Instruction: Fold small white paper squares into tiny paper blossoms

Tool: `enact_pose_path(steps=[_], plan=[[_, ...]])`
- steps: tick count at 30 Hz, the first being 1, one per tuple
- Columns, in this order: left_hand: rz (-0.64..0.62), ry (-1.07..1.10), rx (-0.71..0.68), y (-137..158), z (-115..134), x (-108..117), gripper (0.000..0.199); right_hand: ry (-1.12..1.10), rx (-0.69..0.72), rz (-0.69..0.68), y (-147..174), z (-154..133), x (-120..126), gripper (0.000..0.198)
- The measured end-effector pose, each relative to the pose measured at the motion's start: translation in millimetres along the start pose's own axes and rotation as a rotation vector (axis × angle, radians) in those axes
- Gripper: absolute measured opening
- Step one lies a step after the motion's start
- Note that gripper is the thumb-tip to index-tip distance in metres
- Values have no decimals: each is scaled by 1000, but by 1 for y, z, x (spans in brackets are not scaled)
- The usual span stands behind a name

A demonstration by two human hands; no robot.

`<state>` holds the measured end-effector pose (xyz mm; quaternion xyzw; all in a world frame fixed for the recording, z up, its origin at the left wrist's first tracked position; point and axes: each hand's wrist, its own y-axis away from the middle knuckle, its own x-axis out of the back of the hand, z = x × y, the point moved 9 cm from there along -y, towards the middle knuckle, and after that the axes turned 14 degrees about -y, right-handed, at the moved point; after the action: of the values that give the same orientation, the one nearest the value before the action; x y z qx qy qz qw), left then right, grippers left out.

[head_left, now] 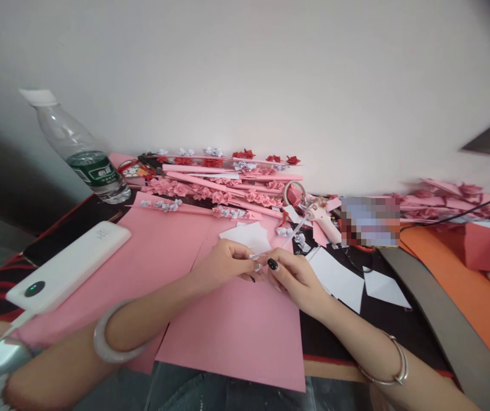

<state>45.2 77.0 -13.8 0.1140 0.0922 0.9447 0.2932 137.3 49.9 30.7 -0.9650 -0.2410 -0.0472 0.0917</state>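
Over the pink sheets, my two hands meet with their fingertips almost touching. My left hand (223, 264) is closed in a pinch on a small folded piece of white paper (253, 257). From the other side my right hand (298, 278), with dark nail polish, pinches at the same piece; its fingertips partly hide it. Below them lies a large pink sheet (236, 337). Just behind my hands is a white paper piece (248, 235). Small white paper flowers (300, 241) lie beyond my right hand, close to a pale pink tool resembling a glue gun (324, 221).
Pink stems with paper flowers (210, 191) are piled along the wall. At left stand a water bottle (94, 165) and a white power bank (69, 268) with a cable. On the right lie white sheets (336, 277), orange paper (454, 285) and a blurred-out phone-like object (369, 221).
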Motion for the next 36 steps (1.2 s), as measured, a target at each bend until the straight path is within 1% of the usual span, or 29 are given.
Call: enact_pose_path(steps=[2,4,8,13,17,23,26,31,36], plan=[[-14,2,44,1,-1,-2,16,31,15,10,0,0,2,28],[-13,17,57,2,0,-2,20,44,23,28,0,1,5,30],[-23,43,73,2,-1,-4,24,-5,15,66,1,5,9,36],[-75,36,94,3,-3,-9,24,-57,0,75,1,7,10,38],[-96,28,100,2,-4,-11,23,-80,17,66,-1,5,10,38],[-125,93,118,2,-6,-12,19,-95,64,66,-1,-1,10,42],[-145,114,115,3,-5,-13,18,-133,65,68,0,-1,11,42],[-128,112,117,3,-5,-11,21,-227,17,83,1,8,11,44],[-114,105,96,1,-6,-9,22,-274,6,76,-1,10,10,44]])
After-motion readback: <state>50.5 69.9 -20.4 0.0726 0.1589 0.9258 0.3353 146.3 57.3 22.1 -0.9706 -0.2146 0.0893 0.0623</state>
